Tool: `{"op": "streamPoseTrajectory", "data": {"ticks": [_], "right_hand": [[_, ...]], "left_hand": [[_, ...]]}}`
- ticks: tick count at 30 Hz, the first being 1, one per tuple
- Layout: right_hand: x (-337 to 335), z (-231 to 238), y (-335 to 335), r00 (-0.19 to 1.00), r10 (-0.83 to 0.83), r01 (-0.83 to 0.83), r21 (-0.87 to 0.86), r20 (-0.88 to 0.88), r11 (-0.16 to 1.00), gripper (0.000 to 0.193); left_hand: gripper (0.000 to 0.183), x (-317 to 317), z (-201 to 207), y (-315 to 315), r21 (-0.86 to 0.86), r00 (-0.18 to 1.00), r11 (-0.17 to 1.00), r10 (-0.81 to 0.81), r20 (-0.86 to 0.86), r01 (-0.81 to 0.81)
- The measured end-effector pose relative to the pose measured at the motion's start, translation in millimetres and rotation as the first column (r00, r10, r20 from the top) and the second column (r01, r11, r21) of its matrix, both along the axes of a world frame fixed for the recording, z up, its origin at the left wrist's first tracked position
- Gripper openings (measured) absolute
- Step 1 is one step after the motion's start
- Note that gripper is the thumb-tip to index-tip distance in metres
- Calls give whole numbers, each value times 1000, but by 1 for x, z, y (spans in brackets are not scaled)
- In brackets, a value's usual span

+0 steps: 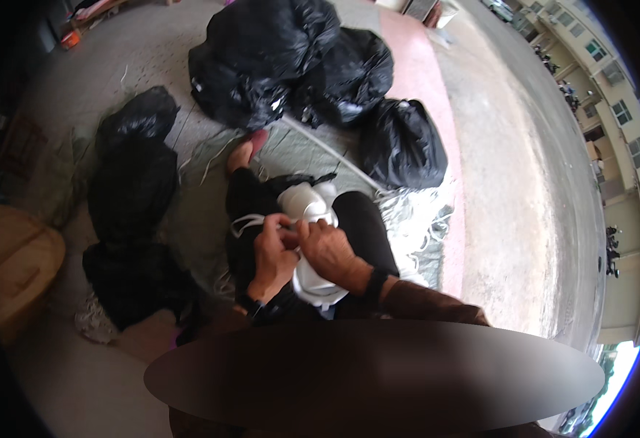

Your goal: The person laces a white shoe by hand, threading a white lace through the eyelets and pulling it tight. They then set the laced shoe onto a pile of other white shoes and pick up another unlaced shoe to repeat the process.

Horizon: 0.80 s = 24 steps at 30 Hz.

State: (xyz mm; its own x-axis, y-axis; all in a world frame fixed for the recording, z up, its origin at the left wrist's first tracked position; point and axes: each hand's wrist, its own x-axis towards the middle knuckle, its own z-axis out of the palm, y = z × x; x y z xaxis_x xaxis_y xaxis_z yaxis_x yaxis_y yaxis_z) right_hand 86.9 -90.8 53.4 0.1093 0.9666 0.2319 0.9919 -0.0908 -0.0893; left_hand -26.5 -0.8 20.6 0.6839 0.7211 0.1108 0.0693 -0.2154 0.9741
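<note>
Smooth, rounded white pieces (304,201), seemingly stacked, rest in my lap between my knees; their exact kind does not show. A thin white strap (245,222) loops out to the left of them. My left hand (272,255) is closed, pinching the strap by the near side of the stack. Right beside it, my right hand (329,252) has its fingers bent and pressed together on the strap where it crosses the white pieces. The fingertips of both hands nearly meet, and they partly hide the strap. More white material shows below my right hand.
Large filled black bags (265,55) stand ahead, with another black bag (405,142) at the right. More black bags (133,190) lie at the left. A greenish sheet (203,190) covers the ground. White cords (418,226) lie right of my knee; a tan rounded object (24,263) stands far left.
</note>
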Motion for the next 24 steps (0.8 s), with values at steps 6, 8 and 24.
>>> {"op": "streamPoseTrajectory", "data": {"ticks": [6,8,24], "right_hand": [[-11,-38,1,1000,4,-4,29,16,1000,25],[-4,-40,2,998,-30,30,10,-59,999,22],[-10,-11,-32,981,-86,90,12,-174,996,31]], "left_hand": [[35,-6,-7,-6,19,999,999,30,-34,-30],[36,-1,2,-8,-40,994,999,0,-113,-5],[51,0,2,-10,103,989,986,-139,48,134]]}}
